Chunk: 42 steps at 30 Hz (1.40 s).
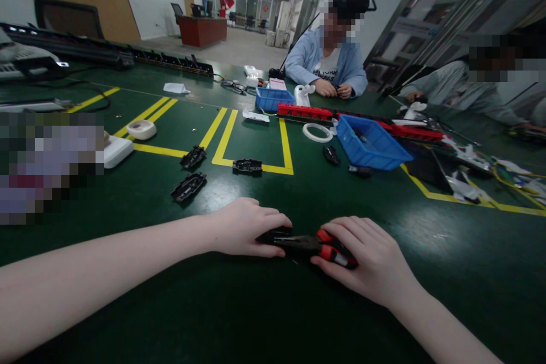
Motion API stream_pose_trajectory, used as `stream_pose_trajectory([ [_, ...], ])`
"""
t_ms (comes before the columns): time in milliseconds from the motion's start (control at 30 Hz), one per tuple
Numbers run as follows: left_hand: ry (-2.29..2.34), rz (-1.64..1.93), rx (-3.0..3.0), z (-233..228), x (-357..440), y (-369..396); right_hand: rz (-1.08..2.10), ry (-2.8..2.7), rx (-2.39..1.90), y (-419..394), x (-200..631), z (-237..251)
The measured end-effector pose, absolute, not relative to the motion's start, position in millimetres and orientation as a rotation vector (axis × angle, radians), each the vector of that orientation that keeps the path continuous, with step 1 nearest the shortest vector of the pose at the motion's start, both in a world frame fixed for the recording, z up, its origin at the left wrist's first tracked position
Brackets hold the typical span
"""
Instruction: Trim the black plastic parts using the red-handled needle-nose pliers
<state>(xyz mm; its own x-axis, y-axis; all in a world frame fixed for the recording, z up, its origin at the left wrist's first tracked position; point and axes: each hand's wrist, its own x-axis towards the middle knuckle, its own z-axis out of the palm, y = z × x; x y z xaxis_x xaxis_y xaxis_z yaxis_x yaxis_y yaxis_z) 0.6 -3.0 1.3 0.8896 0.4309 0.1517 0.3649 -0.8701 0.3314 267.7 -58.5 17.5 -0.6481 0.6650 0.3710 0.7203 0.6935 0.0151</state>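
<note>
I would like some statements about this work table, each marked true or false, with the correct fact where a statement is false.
1. The right hand grips red-handled pliers. True.
2. The left hand lies flat on the bare table, touching nothing. False: it holds a small black part at the pliers' tip.
3. Two blue bins stand on the table. True: the near bin and the far bin.
4. The table's marking lines are red. False: the lines are yellow on the green table.
5. A person in a light blue jacket sits across the table. True.
</note>
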Motion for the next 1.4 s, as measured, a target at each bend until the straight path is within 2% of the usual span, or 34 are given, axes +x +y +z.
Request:
stream_pose_trajectory([
  [1400,0.611,0.331,2.758,-0.9,-0.1,-2.8,-0.218,-2.543,-1.056,-58.4,269.7,12.8],
])
